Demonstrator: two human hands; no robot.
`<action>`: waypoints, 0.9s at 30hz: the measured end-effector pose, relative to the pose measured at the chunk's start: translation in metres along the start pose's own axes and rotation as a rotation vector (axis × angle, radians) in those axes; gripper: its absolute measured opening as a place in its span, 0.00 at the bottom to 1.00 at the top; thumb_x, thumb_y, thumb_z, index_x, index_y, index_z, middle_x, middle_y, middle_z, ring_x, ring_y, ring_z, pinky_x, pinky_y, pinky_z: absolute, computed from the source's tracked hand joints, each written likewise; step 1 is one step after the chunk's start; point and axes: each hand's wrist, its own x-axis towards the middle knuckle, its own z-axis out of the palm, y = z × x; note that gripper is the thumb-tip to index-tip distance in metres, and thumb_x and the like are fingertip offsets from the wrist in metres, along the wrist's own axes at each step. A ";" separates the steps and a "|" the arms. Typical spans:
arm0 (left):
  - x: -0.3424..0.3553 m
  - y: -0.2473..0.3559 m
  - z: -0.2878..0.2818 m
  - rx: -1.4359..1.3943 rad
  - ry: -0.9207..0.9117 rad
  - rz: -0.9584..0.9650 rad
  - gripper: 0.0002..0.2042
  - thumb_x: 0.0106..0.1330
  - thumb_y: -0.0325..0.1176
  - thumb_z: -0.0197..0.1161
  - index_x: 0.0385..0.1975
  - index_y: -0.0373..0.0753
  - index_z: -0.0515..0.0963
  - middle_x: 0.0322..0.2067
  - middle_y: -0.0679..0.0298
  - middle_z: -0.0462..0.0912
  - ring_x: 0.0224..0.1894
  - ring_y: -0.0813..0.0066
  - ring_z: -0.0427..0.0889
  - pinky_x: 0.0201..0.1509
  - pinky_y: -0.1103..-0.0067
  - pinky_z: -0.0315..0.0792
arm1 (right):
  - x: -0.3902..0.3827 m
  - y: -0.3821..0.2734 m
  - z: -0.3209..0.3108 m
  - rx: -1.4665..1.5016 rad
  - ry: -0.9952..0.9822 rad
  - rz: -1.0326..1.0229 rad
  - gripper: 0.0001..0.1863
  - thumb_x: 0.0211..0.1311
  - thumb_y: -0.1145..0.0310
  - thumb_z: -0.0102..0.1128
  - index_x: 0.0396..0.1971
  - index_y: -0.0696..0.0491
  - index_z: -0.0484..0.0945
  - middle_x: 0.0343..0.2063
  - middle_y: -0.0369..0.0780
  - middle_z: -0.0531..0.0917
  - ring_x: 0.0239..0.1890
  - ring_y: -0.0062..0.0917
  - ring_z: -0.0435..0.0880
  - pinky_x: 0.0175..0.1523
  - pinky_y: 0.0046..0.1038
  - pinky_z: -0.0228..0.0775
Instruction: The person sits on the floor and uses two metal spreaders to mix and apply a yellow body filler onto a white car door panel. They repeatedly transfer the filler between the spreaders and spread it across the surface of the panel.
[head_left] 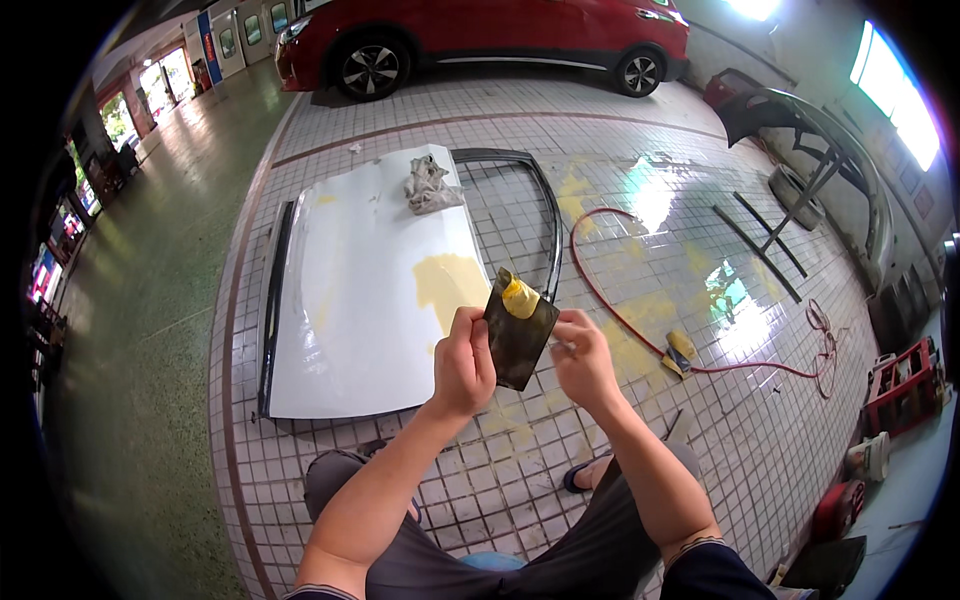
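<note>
A thin dark square plate (pixel 515 345) is held up in front of me, tilted, with a lump of yellow putty (pixel 519 299) near its upper corner. My left hand (pixel 466 362) is closed on the plate's left edge, thumb on the face. At the right edge, my right hand (pixel 582 358) has its fingers curled and seems to pinch the corner; its fingertips are partly hidden. Just beyond lies a white car door (pixel 370 330) with a broad patch of yellowish filler (pixel 448 287). A crumpled grey rag (pixel 430 186) rests on its far part.
The door's black window frame (pixel 550 200) extends right. A red hose (pixel 605 308) curls across the tiled floor, passing a yellow-and-dark tool (pixel 679 352). A flat scraper-like piece (pixel 680 425) lies by my right foot. A red car (pixel 500 35) stands beyond; a bumper (pixel 850 150) is at right.
</note>
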 end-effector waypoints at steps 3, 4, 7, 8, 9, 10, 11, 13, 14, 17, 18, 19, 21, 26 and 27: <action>-0.001 0.000 -0.001 0.050 0.012 -0.112 0.05 0.78 0.29 0.45 0.42 0.36 0.69 0.16 0.55 0.73 0.18 0.55 0.75 0.23 0.69 0.65 | 0.002 -0.018 0.002 -0.160 0.315 -0.153 0.26 0.50 0.82 0.54 0.51 0.53 0.85 0.48 0.45 0.79 0.49 0.35 0.77 0.54 0.32 0.67; -0.002 0.000 0.001 0.051 0.023 -0.140 0.07 0.79 0.31 0.44 0.41 0.35 0.69 0.16 0.56 0.72 0.17 0.60 0.73 0.24 0.70 0.65 | 0.002 -0.030 -0.001 -0.329 0.384 -0.271 0.27 0.50 0.81 0.55 0.52 0.51 0.85 0.49 0.44 0.79 0.50 0.37 0.76 0.55 0.36 0.66; -0.002 -0.007 0.006 0.093 0.107 -0.174 0.10 0.80 0.34 0.44 0.40 0.35 0.69 0.17 0.56 0.71 0.18 0.65 0.71 0.25 0.71 0.64 | -0.007 -0.031 0.018 -0.726 0.377 -0.425 0.30 0.50 0.77 0.62 0.56 0.38 0.85 0.51 0.41 0.77 0.54 0.38 0.73 0.57 0.41 0.60; 0.000 -0.009 0.008 0.110 0.168 -0.144 0.11 0.81 0.34 0.44 0.40 0.35 0.70 0.17 0.56 0.71 0.18 0.65 0.71 0.25 0.71 0.64 | -0.017 -0.029 0.030 -0.699 0.259 -0.347 0.30 0.50 0.77 0.63 0.55 0.37 0.85 0.52 0.40 0.77 0.55 0.38 0.72 0.57 0.41 0.60; 0.001 -0.012 0.007 0.128 0.199 -0.174 0.11 0.81 0.35 0.43 0.40 0.34 0.70 0.18 0.56 0.71 0.18 0.66 0.70 0.25 0.70 0.64 | -0.025 -0.027 0.040 -0.669 0.142 -0.270 0.30 0.49 0.77 0.63 0.55 0.36 0.85 0.52 0.40 0.77 0.55 0.38 0.72 0.57 0.41 0.60; 0.004 -0.015 -0.001 0.131 0.205 -0.207 0.12 0.81 0.35 0.43 0.39 0.34 0.70 0.18 0.57 0.71 0.19 0.67 0.70 0.25 0.70 0.63 | -0.025 -0.034 0.044 -0.621 0.086 -0.242 0.31 0.49 0.80 0.62 0.54 0.38 0.85 0.51 0.41 0.77 0.54 0.38 0.73 0.57 0.40 0.62; 0.007 -0.018 -0.007 0.133 0.208 -0.231 0.13 0.81 0.36 0.43 0.39 0.34 0.70 0.18 0.57 0.71 0.19 0.67 0.69 0.25 0.70 0.63 | -0.023 -0.032 0.041 -0.515 0.105 -0.249 0.31 0.48 0.81 0.60 0.54 0.39 0.85 0.51 0.42 0.77 0.53 0.38 0.74 0.57 0.40 0.63; 0.014 -0.016 -0.014 0.097 0.173 -0.209 0.14 0.81 0.37 0.42 0.39 0.33 0.70 0.19 0.58 0.72 0.21 0.68 0.70 0.26 0.70 0.63 | -0.010 -0.024 0.023 -0.303 0.139 -0.271 0.33 0.47 0.84 0.58 0.55 0.42 0.85 0.50 0.43 0.77 0.52 0.38 0.75 0.57 0.39 0.65; 0.017 -0.014 -0.017 0.073 0.165 -0.171 0.15 0.82 0.37 0.41 0.40 0.33 0.71 0.20 0.58 0.73 0.22 0.68 0.71 0.28 0.71 0.64 | -0.003 -0.027 0.014 -0.128 0.186 -0.223 0.34 0.46 0.87 0.53 0.55 0.47 0.84 0.48 0.45 0.77 0.49 0.37 0.77 0.56 0.34 0.70; 0.016 -0.010 -0.019 -0.034 0.034 -0.104 0.14 0.82 0.37 0.43 0.42 0.34 0.72 0.23 0.59 0.75 0.26 0.69 0.74 0.32 0.74 0.67 | 0.005 -0.023 -0.006 0.561 0.168 -0.113 0.29 0.54 0.88 0.45 0.57 0.61 0.80 0.52 0.43 0.77 0.50 0.24 0.79 0.53 0.23 0.72; 0.013 -0.007 -0.019 -0.072 -0.022 -0.104 0.14 0.82 0.37 0.43 0.42 0.34 0.72 0.23 0.58 0.75 0.26 0.69 0.74 0.32 0.74 0.67 | 0.006 -0.013 -0.009 0.731 0.068 -0.049 0.26 0.57 0.87 0.43 0.55 0.65 0.78 0.53 0.42 0.78 0.52 0.22 0.79 0.55 0.23 0.72; 0.010 -0.008 -0.018 -0.085 -0.060 -0.090 0.13 0.82 0.36 0.44 0.42 0.34 0.72 0.22 0.58 0.75 0.24 0.69 0.74 0.30 0.74 0.67 | 0.004 -0.013 -0.008 0.853 0.040 0.008 0.26 0.56 0.87 0.43 0.55 0.65 0.78 0.52 0.41 0.79 0.52 0.22 0.79 0.56 0.24 0.72; 0.006 -0.009 -0.015 -0.115 -0.132 -0.062 0.12 0.81 0.36 0.45 0.42 0.35 0.72 0.21 0.57 0.75 0.22 0.68 0.74 0.28 0.74 0.66 | -0.001 -0.013 -0.005 1.096 -0.018 0.125 0.25 0.55 0.87 0.44 0.54 0.66 0.78 0.50 0.41 0.80 0.52 0.23 0.79 0.58 0.26 0.72; 0.006 -0.007 -0.009 -0.089 -0.153 -0.034 0.12 0.81 0.35 0.43 0.41 0.35 0.72 0.19 0.58 0.74 0.19 0.68 0.72 0.26 0.74 0.65 | -0.005 -0.014 -0.007 0.966 -0.105 0.056 0.27 0.53 0.88 0.43 0.55 0.65 0.78 0.51 0.41 0.79 0.51 0.26 0.79 0.58 0.27 0.71; 0.006 -0.007 -0.008 -0.086 -0.125 -0.020 0.11 0.81 0.34 0.44 0.42 0.35 0.71 0.18 0.58 0.73 0.19 0.67 0.72 0.26 0.74 0.64 | -0.003 -0.014 -0.007 0.771 -0.099 -0.021 0.28 0.53 0.88 0.42 0.55 0.64 0.78 0.52 0.42 0.79 0.51 0.26 0.79 0.58 0.27 0.71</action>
